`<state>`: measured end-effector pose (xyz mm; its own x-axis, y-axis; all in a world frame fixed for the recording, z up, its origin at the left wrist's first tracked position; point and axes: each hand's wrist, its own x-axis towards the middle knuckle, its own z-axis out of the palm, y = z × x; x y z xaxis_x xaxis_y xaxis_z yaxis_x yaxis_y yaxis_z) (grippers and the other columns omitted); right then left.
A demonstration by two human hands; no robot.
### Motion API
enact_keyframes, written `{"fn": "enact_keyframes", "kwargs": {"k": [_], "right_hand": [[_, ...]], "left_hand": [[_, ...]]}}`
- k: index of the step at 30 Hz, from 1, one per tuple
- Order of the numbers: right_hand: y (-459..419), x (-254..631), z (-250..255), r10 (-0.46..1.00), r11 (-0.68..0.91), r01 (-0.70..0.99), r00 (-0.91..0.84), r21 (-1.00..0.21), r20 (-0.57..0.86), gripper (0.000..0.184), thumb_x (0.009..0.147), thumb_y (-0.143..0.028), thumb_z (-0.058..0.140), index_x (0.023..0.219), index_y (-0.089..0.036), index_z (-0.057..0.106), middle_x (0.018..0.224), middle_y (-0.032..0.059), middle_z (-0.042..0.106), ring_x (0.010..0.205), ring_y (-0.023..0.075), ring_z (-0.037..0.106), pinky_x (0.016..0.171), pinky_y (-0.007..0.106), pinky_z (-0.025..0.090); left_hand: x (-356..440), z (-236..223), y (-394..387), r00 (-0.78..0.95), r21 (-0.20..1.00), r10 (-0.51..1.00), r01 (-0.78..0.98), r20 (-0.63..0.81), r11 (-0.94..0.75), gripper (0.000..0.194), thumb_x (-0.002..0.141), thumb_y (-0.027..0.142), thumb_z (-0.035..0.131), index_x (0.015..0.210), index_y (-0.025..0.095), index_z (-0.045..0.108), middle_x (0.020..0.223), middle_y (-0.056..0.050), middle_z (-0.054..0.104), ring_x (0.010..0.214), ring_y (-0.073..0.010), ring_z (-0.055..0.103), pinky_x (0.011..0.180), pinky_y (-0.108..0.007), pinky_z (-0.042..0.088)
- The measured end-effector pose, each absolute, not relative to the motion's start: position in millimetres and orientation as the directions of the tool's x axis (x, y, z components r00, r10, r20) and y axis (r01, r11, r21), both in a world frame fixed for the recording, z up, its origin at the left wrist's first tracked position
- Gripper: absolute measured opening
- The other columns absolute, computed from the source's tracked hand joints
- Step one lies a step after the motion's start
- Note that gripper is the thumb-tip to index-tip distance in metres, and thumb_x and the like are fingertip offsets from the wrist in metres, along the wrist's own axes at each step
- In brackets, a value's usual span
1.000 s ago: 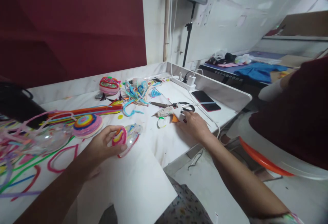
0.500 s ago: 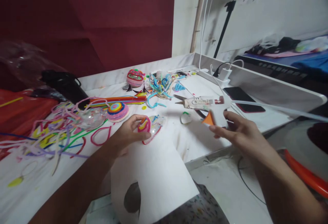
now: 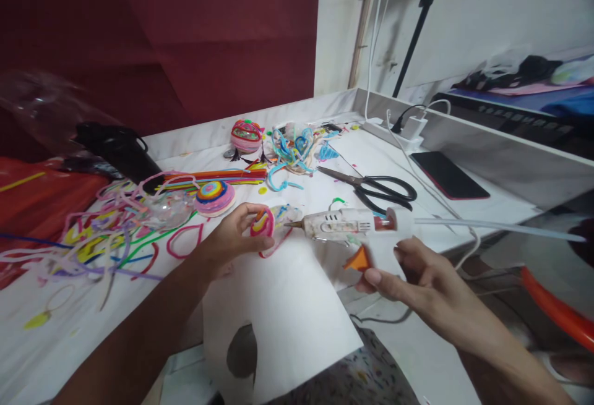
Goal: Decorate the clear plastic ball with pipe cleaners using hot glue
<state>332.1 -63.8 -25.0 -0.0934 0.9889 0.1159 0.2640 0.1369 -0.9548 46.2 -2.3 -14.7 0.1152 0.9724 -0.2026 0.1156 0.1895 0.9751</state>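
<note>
Between the thumb and fingers of my left hand [image 3: 239, 235] is a clear plastic half-shell [image 3: 281, 216], partly lined with pink, yellow and orange pipe cleaners [image 3: 263, 224]. My right hand [image 3: 422, 272] is wrapped round the handle of a white hot glue gun [image 3: 352, 225] with an orange trigger [image 3: 358, 261]. The gun's metal nozzle points left and sits right beside the half-shell; whether it touches cannot be told. A long clear glue stick [image 3: 492, 225] sticks out of its back. Under the half-shell lies a white sheet of paper [image 3: 283, 324] with a dark hole in it.
Black-handled scissors [image 3: 371, 185] lie behind the glue gun, with a phone [image 3: 448, 175] to their right. A power strip [image 3: 394, 133] stands at the back. Loose pipe cleaners [image 3: 102, 238], a pipe-cleaner-covered dome [image 3: 214, 198] and a black bottle-like object [image 3: 116, 151] occupy the left.
My right hand has brought the glue gun left and down, from in front of the scissors to the half-shell. My left hand has stayed nearly in place.
</note>
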Motion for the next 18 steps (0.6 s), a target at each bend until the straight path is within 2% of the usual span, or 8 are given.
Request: {"fn": "enact_keyframes", "kwargs": {"k": [3,6,8,11,14,16,18], "right_hand": [[-66.2,328.8,-27.2,0.990,0.127,0.290,-0.095,-0.949,0.103,0.020,0.078,-0.038,0.071,0.091,-0.027,0.061,0.054,-0.0029,0.050,0.060,0.0213,0.058,0.044,0.029,0.044],[-68.6,329.5,-30.5,0.985,0.136,0.317,-0.147,-0.939,0.093,0.026,0.080,-0.041,0.069,0.101,-0.028,0.061,0.054,-0.0022,0.053,0.054,0.0200,0.054,0.041,0.029,0.039],[-69.8,329.5,-32.1,0.981,0.167,0.336,-0.153,-0.927,0.121,0.023,0.081,-0.041,0.068,0.098,-0.027,0.063,0.054,-0.0022,0.053,0.051,0.0184,0.051,0.041,0.028,0.037],[-71.0,327.0,-32.3,0.977,0.209,0.375,-0.112,-0.903,0.180,0.015,0.080,-0.041,0.068,0.083,-0.027,0.064,0.049,-0.0036,0.045,0.047,0.0163,0.044,0.041,0.028,0.034],[-72.2,323.8,-30.6,0.975,0.221,0.399,-0.085,-0.890,0.204,0.018,0.079,-0.041,0.068,0.071,-0.026,0.062,0.049,-0.0028,0.043,0.048,0.0168,0.046,0.044,0.028,0.036],[-73.2,322.5,-29.2,0.979,0.202,0.393,-0.085,-0.897,0.183,0.016,0.079,-0.041,0.068,0.074,-0.027,0.064,0.050,-0.0018,0.045,0.053,0.0193,0.051,0.046,0.029,0.039],[-74.4,321.8,-28.1,0.984,0.173,0.377,-0.092,-0.910,0.150,0.014,0.079,-0.040,0.069,0.085,-0.028,0.066,0.054,-0.0003,0.051,0.059,0.0221,0.057,0.048,0.030,0.043]], "left_hand": [[48.8,-13.7,-4.8,0.095,0.979,0.978,0.099,-0.187,0.178,0.069,0.043,0.034,0.092,0.104,0.021,0.062,0.116,-0.010,0.065,0.122,-0.0330,0.054,0.090,-0.041,0.048],[50.0,-11.8,-6.4,0.081,0.979,0.979,0.096,-0.189,0.181,0.069,0.042,0.035,0.092,0.103,0.021,0.063,0.113,-0.010,0.067,0.122,-0.0324,0.054,0.094,-0.043,0.046],[49.6,-11.2,-6.4,0.085,0.978,0.978,0.103,-0.192,0.183,0.068,0.042,0.035,0.093,0.102,0.022,0.063,0.112,-0.009,0.068,0.121,-0.0320,0.056,0.094,-0.042,0.046],[47.7,-12.3,-5.1,0.101,0.976,0.975,0.118,-0.196,0.184,0.069,0.042,0.035,0.093,0.103,0.023,0.062,0.113,-0.008,0.067,0.122,-0.0319,0.055,0.093,-0.041,0.047],[46.0,-14.3,-3.7,0.120,0.975,0.973,0.132,-0.196,0.180,0.069,0.044,0.035,0.092,0.104,0.023,0.060,0.116,-0.009,0.066,0.125,-0.0319,0.053,0.093,-0.041,0.048],[45.4,-15.3,-3.1,0.126,0.975,0.973,0.136,-0.193,0.176,0.069,0.045,0.035,0.092,0.104,0.023,0.060,0.115,-0.010,0.066,0.125,-0.0320,0.053,0.092,-0.041,0.049],[45.3,-15.8,-2.8,0.131,0.975,0.972,0.134,-0.194,0.177,0.069,0.044,0.036,0.092,0.104,0.023,0.060,0.113,-0.009,0.067,0.122,-0.0322,0.055,0.091,-0.042,0.050]]}}
